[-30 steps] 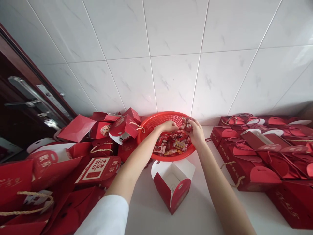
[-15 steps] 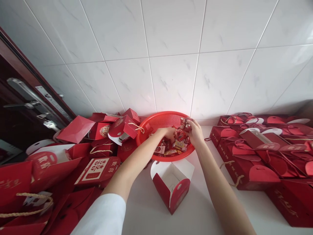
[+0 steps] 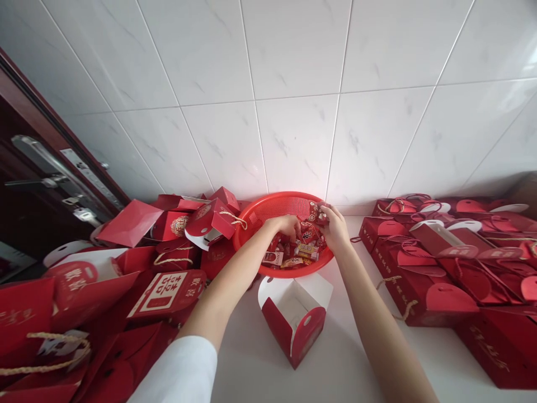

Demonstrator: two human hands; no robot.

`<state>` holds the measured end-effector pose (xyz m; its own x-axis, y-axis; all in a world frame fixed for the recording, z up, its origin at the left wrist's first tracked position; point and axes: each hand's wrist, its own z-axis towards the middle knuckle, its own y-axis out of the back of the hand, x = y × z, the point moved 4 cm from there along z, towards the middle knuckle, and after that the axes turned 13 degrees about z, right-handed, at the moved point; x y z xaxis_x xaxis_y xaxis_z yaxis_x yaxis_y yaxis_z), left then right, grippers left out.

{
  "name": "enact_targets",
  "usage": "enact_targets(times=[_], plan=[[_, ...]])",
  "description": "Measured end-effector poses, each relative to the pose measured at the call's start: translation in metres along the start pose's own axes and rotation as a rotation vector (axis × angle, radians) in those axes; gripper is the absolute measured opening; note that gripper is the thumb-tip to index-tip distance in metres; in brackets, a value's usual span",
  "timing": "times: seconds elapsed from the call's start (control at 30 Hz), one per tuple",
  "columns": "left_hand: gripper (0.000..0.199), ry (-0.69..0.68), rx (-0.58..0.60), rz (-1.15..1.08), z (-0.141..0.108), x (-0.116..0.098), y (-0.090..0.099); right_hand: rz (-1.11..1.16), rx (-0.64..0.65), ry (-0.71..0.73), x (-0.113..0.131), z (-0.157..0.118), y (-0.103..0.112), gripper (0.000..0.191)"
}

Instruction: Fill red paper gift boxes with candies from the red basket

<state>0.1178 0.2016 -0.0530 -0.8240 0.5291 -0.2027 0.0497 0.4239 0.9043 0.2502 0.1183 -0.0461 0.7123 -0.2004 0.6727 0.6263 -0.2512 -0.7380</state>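
A round orange-red plastic basket (image 3: 272,202) stands against the wall with wrapped candies (image 3: 306,249) in its bottom. My left hand (image 3: 288,226) reaches down among the candies, its fingers bent and their tips partly hidden; whether it grips one I cannot make out. At the basket's right rim my right hand (image 3: 334,225) is closed on several red-wrapped candies (image 3: 315,213). In front of the basket sits a red gift box (image 3: 293,330) with its flaps spread and its white inside showing.
Red gift boxes (image 3: 168,291) with rope handles pile up on the left. More red boxes (image 3: 423,280) stand in rows on the right of the white tabletop (image 3: 335,358). Behind is a tiled wall (image 3: 293,134); a dark door (image 3: 37,168) with a metal handle is at far left.
My left hand has shifted slightly left and up over the candies. My right hand stays at the rim, still holding its candies.
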Motion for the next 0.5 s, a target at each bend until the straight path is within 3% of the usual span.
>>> enact_targets(times=[0.1, 0.23, 0.5], plan=[[0.033, 0.022, 0.089, 0.044, 0.005, 0.0, -0.009, -0.006, 0.004, -0.003, -0.001, 0.001, 0.001, 0.022], [0.026, 0.02, 0.132, 0.059, 0.009, -0.003, -0.017, -0.002, 0.007, -0.002, 0.0, 0.0, 0.0, 0.023], [0.009, 0.0, 0.037, -0.035, 0.005, 0.007, -0.004, 0.018, 0.0, -0.01, 0.001, -0.001, -0.001, 0.021]])
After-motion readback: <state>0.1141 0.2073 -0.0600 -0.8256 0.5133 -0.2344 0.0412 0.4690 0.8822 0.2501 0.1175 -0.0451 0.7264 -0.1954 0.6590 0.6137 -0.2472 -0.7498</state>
